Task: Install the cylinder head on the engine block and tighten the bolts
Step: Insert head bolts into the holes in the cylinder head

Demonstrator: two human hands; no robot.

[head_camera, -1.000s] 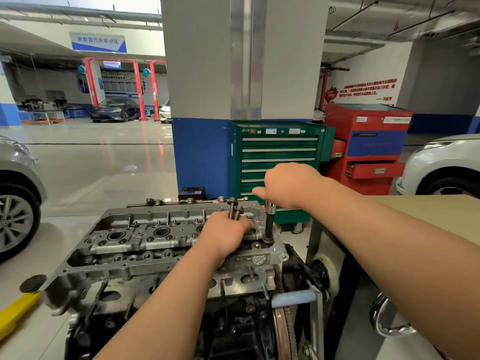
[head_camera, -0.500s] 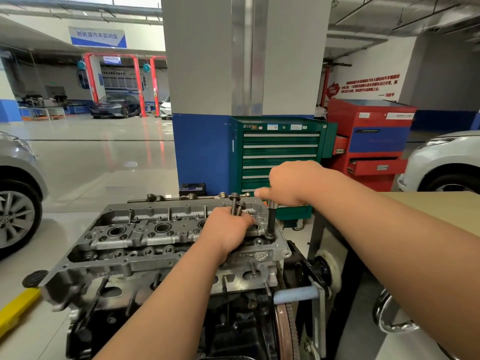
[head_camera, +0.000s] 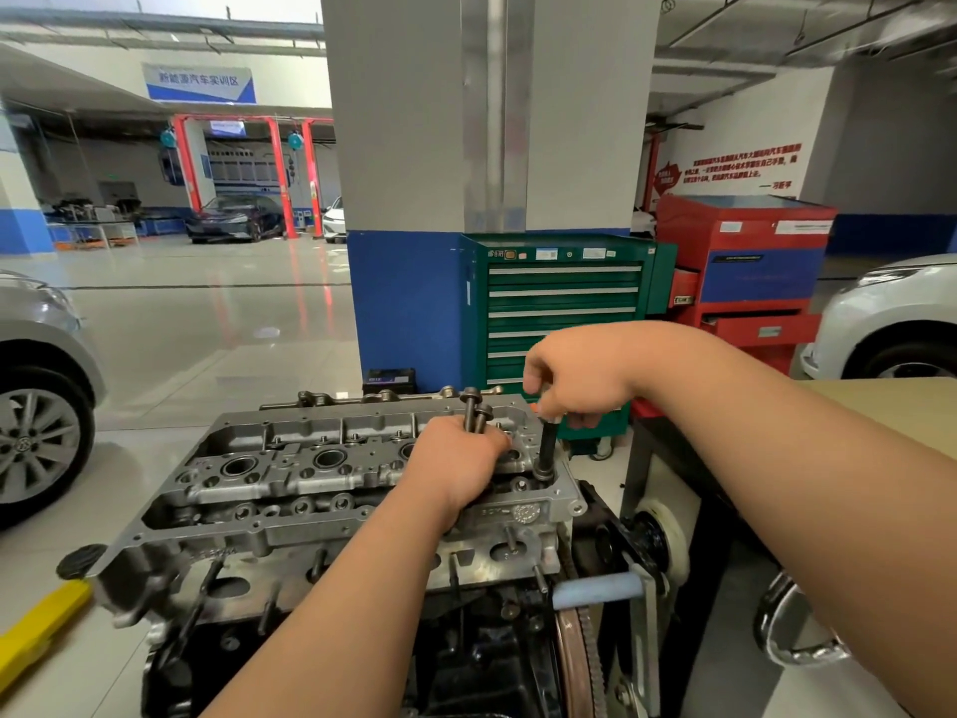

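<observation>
Aluminium cylinder head (head_camera: 321,469) covers the engine block (head_camera: 466,665) top; my left hand (head_camera: 455,461) grips two spare bolts (head_camera: 474,409), my right hand (head_camera: 580,375) pinches, hiding its head, an upright bolt (head_camera: 546,450) at the right edge.

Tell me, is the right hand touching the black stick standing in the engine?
Touching. The head view shows the right hand pinching the top of the black stick, which stands upright in the cylinder head.

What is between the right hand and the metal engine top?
In the head view, a dark upright shaft runs from the right hand down into the cylinder head.
</observation>
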